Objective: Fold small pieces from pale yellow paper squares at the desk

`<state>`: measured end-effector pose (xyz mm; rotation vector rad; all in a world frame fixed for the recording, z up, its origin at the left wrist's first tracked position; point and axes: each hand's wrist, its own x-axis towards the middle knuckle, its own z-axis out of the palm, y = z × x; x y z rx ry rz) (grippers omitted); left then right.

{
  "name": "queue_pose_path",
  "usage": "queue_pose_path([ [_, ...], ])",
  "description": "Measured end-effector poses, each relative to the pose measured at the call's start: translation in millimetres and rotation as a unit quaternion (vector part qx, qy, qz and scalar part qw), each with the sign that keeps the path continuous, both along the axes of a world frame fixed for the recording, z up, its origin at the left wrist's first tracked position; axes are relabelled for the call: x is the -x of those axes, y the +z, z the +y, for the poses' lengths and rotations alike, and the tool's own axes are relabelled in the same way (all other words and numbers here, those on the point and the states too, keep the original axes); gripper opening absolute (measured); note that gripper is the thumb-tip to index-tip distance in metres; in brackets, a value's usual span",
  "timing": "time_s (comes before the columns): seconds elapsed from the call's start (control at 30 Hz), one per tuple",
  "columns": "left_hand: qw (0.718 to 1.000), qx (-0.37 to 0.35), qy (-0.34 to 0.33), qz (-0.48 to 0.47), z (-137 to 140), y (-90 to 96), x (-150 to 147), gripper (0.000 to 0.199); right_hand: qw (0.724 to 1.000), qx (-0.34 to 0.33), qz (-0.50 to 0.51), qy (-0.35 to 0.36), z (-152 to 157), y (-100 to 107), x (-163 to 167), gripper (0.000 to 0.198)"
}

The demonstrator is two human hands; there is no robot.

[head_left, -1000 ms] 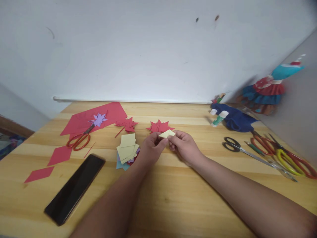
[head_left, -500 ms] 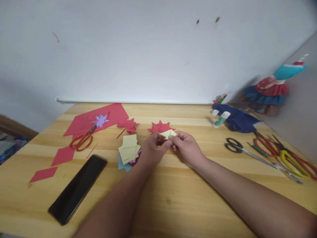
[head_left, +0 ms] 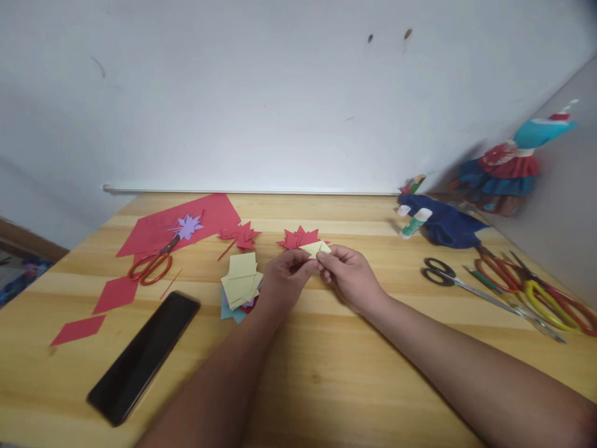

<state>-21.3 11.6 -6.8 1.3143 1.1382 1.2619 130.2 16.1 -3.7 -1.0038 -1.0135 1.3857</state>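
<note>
Two hands meet above the wooden surface (head_left: pixel 326 386): our left hand (head_left: pixel 282 281) and right hand (head_left: pixel 351 276) pinch a small folded yellow paper (head_left: pixel 315 248) between closed fingers, held up just before the red cutouts (head_left: pixel 298 238), likely to press its crease

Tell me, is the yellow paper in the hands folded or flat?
Folded: the yellow paper shows a triangular flap and crease, pinched between left hand and right hand.

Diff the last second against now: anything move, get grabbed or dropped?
Barely any change. Both hands, left hand and right hand, still pinch the small folded yellow paper over the table; only slight finger shifts. The paper stack, phone and red-handled scissors stayed put.
</note>
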Motion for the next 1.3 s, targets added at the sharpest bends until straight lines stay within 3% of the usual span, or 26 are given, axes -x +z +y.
queue_pose_path([
  [0.27, 0.998, 0.021, 0.053, -0.023, -1.7, 1.8, -4.9, 0.02, 0.999, -0.023, -0.02, 0.012, 1.3, -2.6, -2.7, 0.034],
  [0.5, 0.998, -0.021, 0.05, -0.015, -2.4, -3.0, -5.7, 0.017, 1.0, -0.016, -0.023, 0.009, -1.6, -2.1, -0.6, 0.034],
  [0.9, 0.994, 0.003, 0.087, -0.07, -2.9, -0.5, -8.9, 0.021, 0.996, -0.025, -0.089, 0.002, -5.4, 3.1, -1.1, 0.038],
  [1.3, 0.994, -0.003, 0.07, -0.083, -1.0, -2.5, -7.5, 0.018, 0.99, -0.037, -0.132, -0.017, -6.1, 4.9, -0.4, 0.04],
])
